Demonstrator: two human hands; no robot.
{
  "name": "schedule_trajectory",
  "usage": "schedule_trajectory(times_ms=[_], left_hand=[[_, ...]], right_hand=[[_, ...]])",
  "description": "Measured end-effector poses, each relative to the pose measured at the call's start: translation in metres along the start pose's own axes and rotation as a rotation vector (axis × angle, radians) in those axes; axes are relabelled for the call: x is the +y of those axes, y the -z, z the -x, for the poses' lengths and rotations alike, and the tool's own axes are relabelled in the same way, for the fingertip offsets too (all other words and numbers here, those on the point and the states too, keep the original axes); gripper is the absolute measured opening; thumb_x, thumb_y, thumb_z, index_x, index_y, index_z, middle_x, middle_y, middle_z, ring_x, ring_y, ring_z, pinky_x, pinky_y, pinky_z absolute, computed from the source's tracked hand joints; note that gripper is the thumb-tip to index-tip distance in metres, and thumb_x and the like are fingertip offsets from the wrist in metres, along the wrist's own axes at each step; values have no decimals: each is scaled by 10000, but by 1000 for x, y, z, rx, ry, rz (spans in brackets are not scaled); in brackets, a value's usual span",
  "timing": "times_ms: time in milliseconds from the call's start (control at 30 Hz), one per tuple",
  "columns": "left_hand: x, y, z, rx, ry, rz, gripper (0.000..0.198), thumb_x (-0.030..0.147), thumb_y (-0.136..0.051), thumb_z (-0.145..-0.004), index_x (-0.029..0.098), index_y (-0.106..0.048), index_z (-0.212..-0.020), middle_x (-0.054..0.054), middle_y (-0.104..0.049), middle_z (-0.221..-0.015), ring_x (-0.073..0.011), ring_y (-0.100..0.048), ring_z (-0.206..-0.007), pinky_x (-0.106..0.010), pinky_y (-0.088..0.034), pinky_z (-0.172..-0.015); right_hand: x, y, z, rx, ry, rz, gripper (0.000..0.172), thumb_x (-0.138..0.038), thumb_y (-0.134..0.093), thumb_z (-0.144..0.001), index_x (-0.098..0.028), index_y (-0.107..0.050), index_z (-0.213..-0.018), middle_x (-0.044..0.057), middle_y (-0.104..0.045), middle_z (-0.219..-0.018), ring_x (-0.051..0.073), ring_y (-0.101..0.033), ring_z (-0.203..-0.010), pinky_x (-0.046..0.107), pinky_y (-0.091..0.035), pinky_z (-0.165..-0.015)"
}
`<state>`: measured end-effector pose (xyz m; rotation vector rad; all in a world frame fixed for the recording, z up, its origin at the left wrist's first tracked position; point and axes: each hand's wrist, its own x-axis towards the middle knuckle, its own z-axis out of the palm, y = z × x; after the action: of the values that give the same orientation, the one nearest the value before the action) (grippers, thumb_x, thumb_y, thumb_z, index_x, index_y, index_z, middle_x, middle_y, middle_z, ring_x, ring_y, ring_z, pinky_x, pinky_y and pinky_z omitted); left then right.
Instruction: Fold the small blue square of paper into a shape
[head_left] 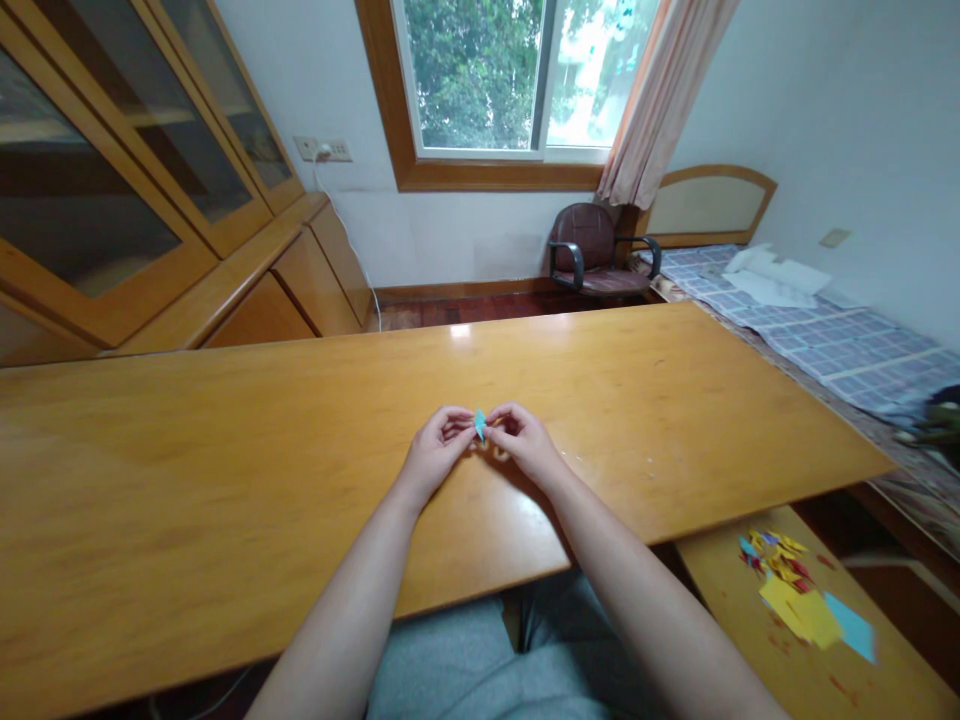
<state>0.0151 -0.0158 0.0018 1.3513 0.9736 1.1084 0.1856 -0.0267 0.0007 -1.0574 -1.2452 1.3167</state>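
Observation:
A small folded piece of light-blue paper (480, 425) is held just above the wooden table (247, 470), in the middle of the view. My left hand (444, 440) pinches its left side between thumb and fingers. On the opposite side, my right hand (523, 438) grips it the same way. The paper comes to a point at top and bottom; its exact folded form is too small to make out. Both forearms reach in from the lower edge of the view.
On a lower surface (720, 580) at the right lie yellow paper sheets (801, 612), a light-blue sheet (851, 627) and a pile of small folded papers (780, 555). Beyond the table stand a brown armchair (592, 245), a bed (817, 340) and a glass-doored cabinet (157, 150).

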Motion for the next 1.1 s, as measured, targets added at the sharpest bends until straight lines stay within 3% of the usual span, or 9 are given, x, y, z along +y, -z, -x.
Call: schedule_trajectory(times_ms=[433,767,967,1100], left_hand=[[-3,0,-2,12,13,-43,251,325,-708,-746,172,-593,-909,-26,-677,-843,-153,-657,-797,-271,-535,-727],[-4,1,-4,39,-19,-76,278,334,-698,-757,176,-579,-953,-17,-674,-816,-153,-652,-773,-271,-516,-726],[-3,0,-2,55,-73,-140,296,329,-673,-784,197,-566,-1027,5,-671,-784,-150,-648,-763,-271,-495,-758],[-5,0,-1,52,-88,-143,300,323,-666,-797,193,-559,-1046,4,-675,-788,-144,-653,-763,-276,-499,-780]], right_hand=[[2,-1,-1,5,20,41,301,-407,-724,-740,-183,-590,-891,-47,-573,-617,77,-480,-474,192,-364,-453],[6,0,-2,30,65,121,302,-408,-707,-755,-194,-612,-945,-10,-611,-751,96,-522,-545,216,-414,-496],[4,0,-3,50,145,266,253,-434,-686,-778,-185,-654,-809,9,-602,-733,114,-533,-586,231,-419,-526],[5,0,-4,51,108,237,237,-418,-686,-778,-186,-650,-803,-1,-597,-690,118,-535,-568,233,-418,-521]])
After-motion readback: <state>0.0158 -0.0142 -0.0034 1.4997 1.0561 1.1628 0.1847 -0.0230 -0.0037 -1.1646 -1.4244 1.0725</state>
